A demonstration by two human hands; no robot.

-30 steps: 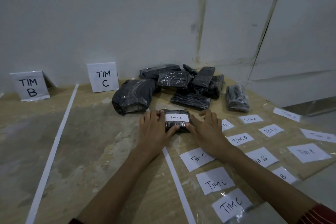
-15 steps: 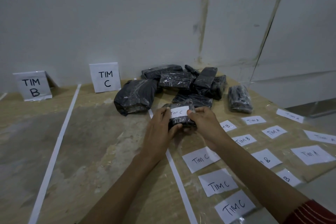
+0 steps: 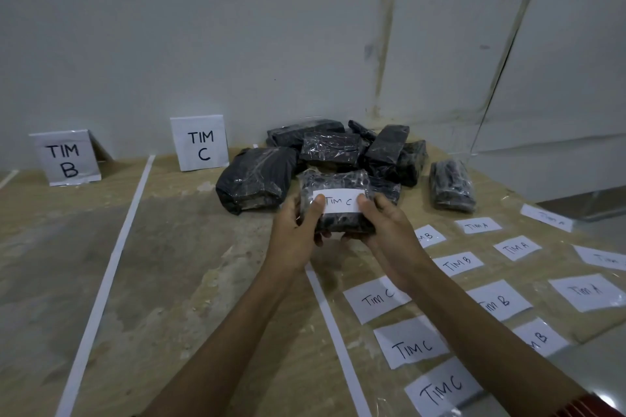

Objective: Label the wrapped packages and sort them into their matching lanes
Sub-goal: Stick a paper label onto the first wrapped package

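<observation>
Head cam: I've got both hands clamped on one black wrapped pkg (image 3: 340, 225), mid-frame. L hand (image 3: 298, 230) grips its left end, thumb on top pressing the left edge of the "TIM C" label (image 3: 342, 202), fingers curled underneath. R hand (image 3: 386, 227) grips the right end, thumb on the label's right edge; its other fingers are mostly hidden. From the pkg, the pile (image 3: 338, 149) of black pkgs is at 12 o'clock, just behind it. A bigger bag (image 3: 254, 179) is at 10 o'clock, against the pile, and a lone pkg (image 3: 452, 184) lies apart at 2 o'clock. TIM C sign (image 3: 200, 144) stands at 10 o'clock by the wall, TIM B sign (image 3: 66, 159) at 9 o'clock, w/ a tape line (image 3: 111, 261) on the table (image 3: 186, 264) between them. Second tape line (image 3: 333, 332) runs at 6 o'clock. Loose labels (image 3: 376, 298) lie at 4-5 o'clock: TIM C nearest, then TIM B, TIM A farthest right.
</observation>
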